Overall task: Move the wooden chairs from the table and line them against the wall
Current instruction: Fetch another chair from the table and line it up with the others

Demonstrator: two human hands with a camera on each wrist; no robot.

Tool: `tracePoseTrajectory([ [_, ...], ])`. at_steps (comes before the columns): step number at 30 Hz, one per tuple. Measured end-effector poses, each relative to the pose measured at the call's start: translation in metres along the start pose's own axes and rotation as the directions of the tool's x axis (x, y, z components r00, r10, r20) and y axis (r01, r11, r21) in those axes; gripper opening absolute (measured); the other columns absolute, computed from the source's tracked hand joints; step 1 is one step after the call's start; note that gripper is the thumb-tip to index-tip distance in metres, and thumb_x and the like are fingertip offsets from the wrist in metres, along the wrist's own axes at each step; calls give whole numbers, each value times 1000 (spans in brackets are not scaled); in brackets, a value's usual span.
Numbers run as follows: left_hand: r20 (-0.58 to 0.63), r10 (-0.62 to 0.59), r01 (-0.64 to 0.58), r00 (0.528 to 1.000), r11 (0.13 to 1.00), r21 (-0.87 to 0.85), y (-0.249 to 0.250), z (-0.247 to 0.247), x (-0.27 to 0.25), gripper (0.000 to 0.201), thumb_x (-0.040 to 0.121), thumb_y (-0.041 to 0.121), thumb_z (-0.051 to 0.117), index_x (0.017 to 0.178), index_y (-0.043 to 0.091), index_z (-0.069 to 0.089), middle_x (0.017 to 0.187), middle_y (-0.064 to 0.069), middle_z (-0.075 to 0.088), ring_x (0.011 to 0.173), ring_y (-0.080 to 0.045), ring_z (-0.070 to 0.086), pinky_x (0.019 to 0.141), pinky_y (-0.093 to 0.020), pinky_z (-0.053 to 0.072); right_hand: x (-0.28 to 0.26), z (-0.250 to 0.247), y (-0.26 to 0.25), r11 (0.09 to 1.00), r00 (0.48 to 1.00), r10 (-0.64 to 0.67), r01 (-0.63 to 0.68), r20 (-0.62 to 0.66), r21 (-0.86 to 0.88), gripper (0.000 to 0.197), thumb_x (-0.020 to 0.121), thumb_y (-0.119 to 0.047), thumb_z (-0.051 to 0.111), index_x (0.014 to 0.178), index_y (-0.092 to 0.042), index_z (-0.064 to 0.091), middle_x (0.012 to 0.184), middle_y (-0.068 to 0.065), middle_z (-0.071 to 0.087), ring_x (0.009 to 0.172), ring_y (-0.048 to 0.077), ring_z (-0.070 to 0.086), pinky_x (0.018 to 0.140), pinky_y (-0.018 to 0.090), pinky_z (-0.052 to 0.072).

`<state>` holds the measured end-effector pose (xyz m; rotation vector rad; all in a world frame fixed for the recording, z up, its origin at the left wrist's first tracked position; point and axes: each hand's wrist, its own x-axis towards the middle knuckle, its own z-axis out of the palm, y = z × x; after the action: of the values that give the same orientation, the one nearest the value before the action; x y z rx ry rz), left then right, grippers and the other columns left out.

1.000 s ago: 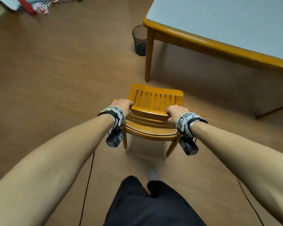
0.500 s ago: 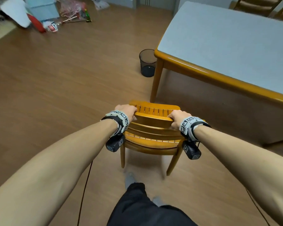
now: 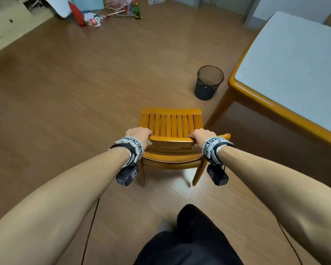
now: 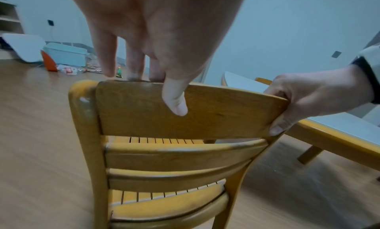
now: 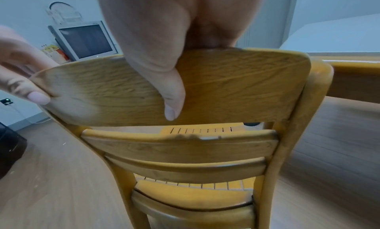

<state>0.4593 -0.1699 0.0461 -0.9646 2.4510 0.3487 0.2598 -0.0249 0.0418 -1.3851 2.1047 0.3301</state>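
Note:
A wooden chair (image 3: 171, 125) with a slatted seat stands in front of me on the brown floor, left of the table's corner. My left hand (image 3: 139, 135) grips the left end of its top back rail (image 4: 185, 108), thumb on the near face and fingers over the top. At the rail's right end my right hand (image 3: 201, 136) grips the same way; the right wrist view shows its thumb pressed on the rail (image 5: 226, 86). The table (image 3: 256, 98) with a pale top and wooden rim fills the right side.
A black mesh wastebasket (image 3: 208, 83) stands on the floor just beyond the chair, near the table leg (image 3: 218, 109). Boxes, bottles and litter (image 3: 96, 14) lie along the far wall at the top left. Bare floor stretches to the left. My dark-trousered legs (image 3: 189, 240) are below.
The chair, held in both hands, has swung left, away from the table. The view has turned left, so the table now lies further right and the far wall's clutter shows.

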Motion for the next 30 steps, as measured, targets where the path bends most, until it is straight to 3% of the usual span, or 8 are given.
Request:
tracePoseTrajectory([
  [3, -94, -53, 46, 994, 996, -72, -33, -25, 38, 28, 98, 13, 55, 120, 30, 61, 93, 10, 72, 92, -14, 65, 63, -25, 40, 48, -38, -7, 999, 999, -31, 30, -40, -23, 33, 90, -29, 70, 122, -29, 65, 112, 1, 67, 97, 27, 65, 75, 35, 52],
  [9, -178, -55, 42, 982, 996, -78, -56, -126, 126, 38, 102, 17, 53, 137, 32, 52, 99, 8, 73, 84, -16, 57, 69, -27, 40, 128, -136, 3, 1000, 993, -5, 8, -121, 24, 36, 88, -29, 70, 123, -25, 66, 106, 2, 67, 89, 25, 63, 76, 36, 55],
  [13, -172, -29, 21, 985, 999, -50, -61, -147, 155, 32, 102, 18, 53, 130, 32, 57, 76, 10, 63, 77, -14, 52, 66, -26, 38, 147, -165, 12, 999, 995, 27, -24, -94, 39, 33, 88, -26, 70, 120, -24, 67, 104, 3, 68, 86, 25, 62, 76, 36, 53],
  [18, -162, 23, -19, 987, 1000, 24, -68, -150, 165, 26, 100, 18, 56, 122, 32, 58, 60, 15, 48, 59, -6, 44, 47, -22, 27, 150, -169, 11, 996, 994, 59, -53, -87, 69, 31, 87, -28, 71, 118, -27, 68, 105, 2, 70, 88, 26, 65, 75, 36, 53],
  [20, -173, 42, -38, 984, 999, 25, -71, -146, 164, 25, 100, 18, 56, 121, 31, 58, 59, 16, 48, 55, -1, 41, 46, -22, 26, 147, -166, 9, 995, 993, 70, -63, -92, 79, 35, 87, -28, 71, 122, -27, 67, 106, 2, 70, 91, 26, 65, 78, 38, 55],
  [23, -151, 72, -70, 986, 997, 15, -73, -143, 155, 20, 100, 22, 56, 118, 29, 57, 64, 16, 52, 65, -11, 47, 52, -25, 35, 139, -157, 4, 994, 992, 78, -70, -104, 78, 42, 89, -29, 71, 131, -29, 62, 114, 2, 68, 98, 26, 65, 80, 39, 54],
  [27, -91, 169, -166, 981, 985, 45, -77, -133, 143, 21, 99, 38, 53, 115, 24, 54, 99, 3, 65, 82, -20, 57, 63, -32, 42, 126, -141, 2, 997, 993, 40, -32, -111, 77, 49, 90, -32, 70, 136, -35, 55, 121, -1, 65, 104, 25, 64, 79, 36, 53],
  [30, -73, 167, -162, 983, 985, 63, -80, -125, 134, 11, 101, 40, 49, 102, 29, 49, 86, 14, 58, 82, -16, 55, 60, -29, 40, 115, -133, 4, 997, 995, 51, -45, -90, 67, 49, 89, -38, 72, 134, -35, 55, 120, -3, 64, 105, 23, 63, 84, 39, 55],
])
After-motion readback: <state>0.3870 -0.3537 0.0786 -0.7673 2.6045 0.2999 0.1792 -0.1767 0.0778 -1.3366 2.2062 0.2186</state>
